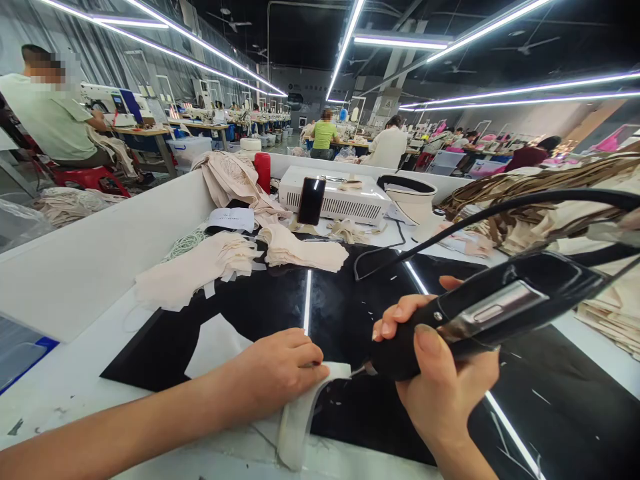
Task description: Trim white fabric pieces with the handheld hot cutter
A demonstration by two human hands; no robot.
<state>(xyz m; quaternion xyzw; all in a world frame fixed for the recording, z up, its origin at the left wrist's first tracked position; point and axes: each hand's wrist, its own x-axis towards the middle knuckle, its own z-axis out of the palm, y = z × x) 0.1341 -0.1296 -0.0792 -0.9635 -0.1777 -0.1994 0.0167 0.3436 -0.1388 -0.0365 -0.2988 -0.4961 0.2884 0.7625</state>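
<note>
My right hand (440, 373) is wrapped round a black corded electric hand cutter (493, 307). Its thin metal tip points left and meets, or nearly meets, the end of a curved off-white fabric piece (300, 427). My left hand (280, 370) pinches that piece close to the same end, thumb and fingers together. The strip bends down toward the table's front edge. Under both hands lies a glossy black mat (370, 407). A flat white sheet (215, 347) sits partly beneath my left wrist.
Beyond my hands are two stacks of cream fabric pieces (200, 263) (303, 250). A phone (311, 200) leans against a white vented box (340, 190). The black cable (480, 210) arcs over the right side. Brown straps (500, 180) are heaped at right. Co-workers sit at machines behind.
</note>
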